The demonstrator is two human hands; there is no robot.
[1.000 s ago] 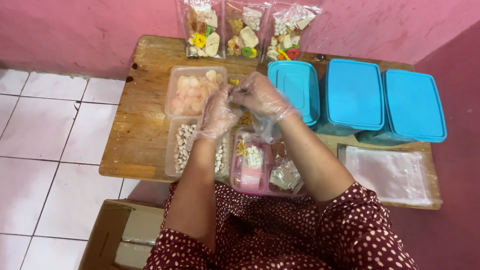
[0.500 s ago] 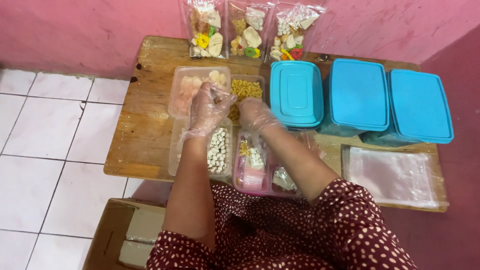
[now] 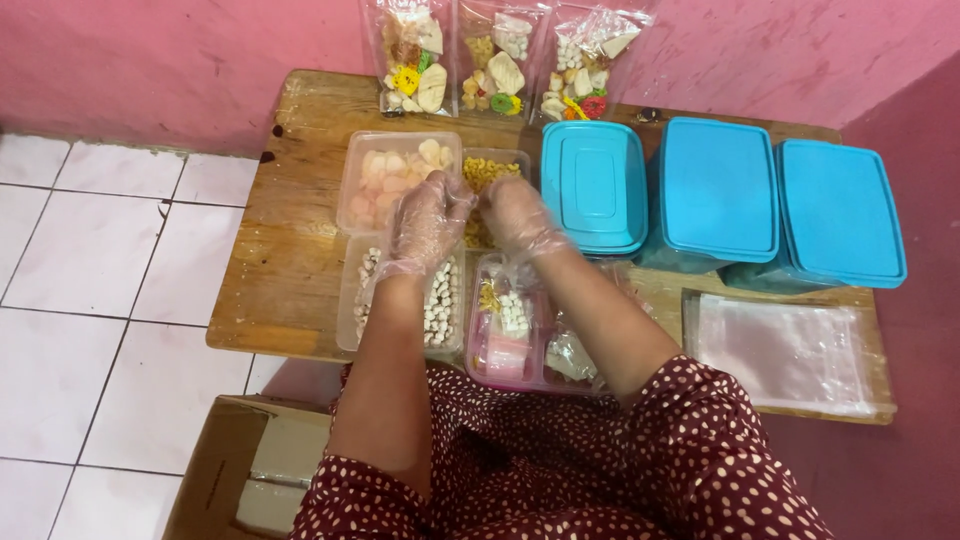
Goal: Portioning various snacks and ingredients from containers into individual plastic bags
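Gloves of thin clear plastic cover both my hands, which meet above the middle of the wooden table (image 3: 290, 240). My left hand (image 3: 430, 225) is curled, fingertips drawn together toward the right, over the seam between the tub of pale pink crackers (image 3: 385, 180) and the tub of small white pieces (image 3: 437, 300); whether it pinches anything I cannot tell. My right hand (image 3: 515, 218) is likewise bunched, fingertips pointing left at the other hand, nearly touching it, and it hovers over the tub of yellow curled snacks (image 3: 490, 172); its grip is hidden by the glove's folds, so I cannot say what, if anything, it holds. That yellow tub sits with its long axis running away from me toward the wall, just beside the pink cracker tub on its left and the smallest blue-lidded box (image 3: 593, 185) on its right. Nearer to me, under my right forearm, lies a pink tray (image 3: 500, 355) with small filled packets. Two larger blue-lidded boxes (image 3: 718, 190) (image 3: 842, 205) stand further right, and a stack of empty clear bags (image 3: 785, 350) lies flat in front of them. Three filled snack bags (image 3: 495, 60) lean upright against the pink wall (image 3: 180, 60). A cardboard box (image 3: 245, 470) rests on the tiled floor by my left knee.
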